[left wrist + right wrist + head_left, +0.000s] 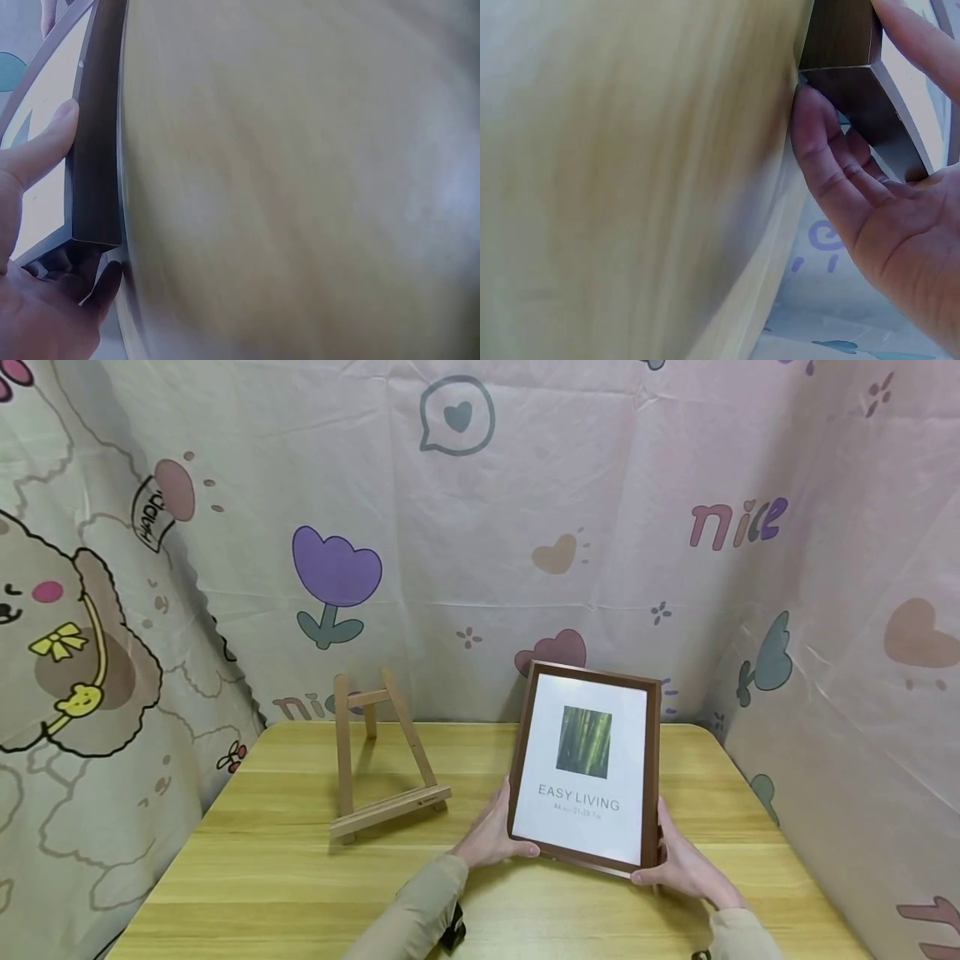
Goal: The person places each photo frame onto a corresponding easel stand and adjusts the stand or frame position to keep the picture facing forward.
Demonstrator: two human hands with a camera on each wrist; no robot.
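Observation:
A brown picture frame (652,768) with a white insert, a small green bamboo picture and the words "EASY LIVING" leans back, tilted slightly, on the right half of the table. My left hand (491,831) grips its lower left side, the thumb over the front edge. At the lower right corner my right hand (686,860) holds it the same way. In the left wrist view, the left fingers curl behind the dark frame edge (97,150). The right wrist view has the right fingers (829,150) behind the frame (870,97). To the left stands a small wooden easel (390,806).
The light wood table (262,877) ends at a patterned cloth backdrop (465,543), which hangs behind it and along both sides. The easel's front ledge is angled, its right end farther back.

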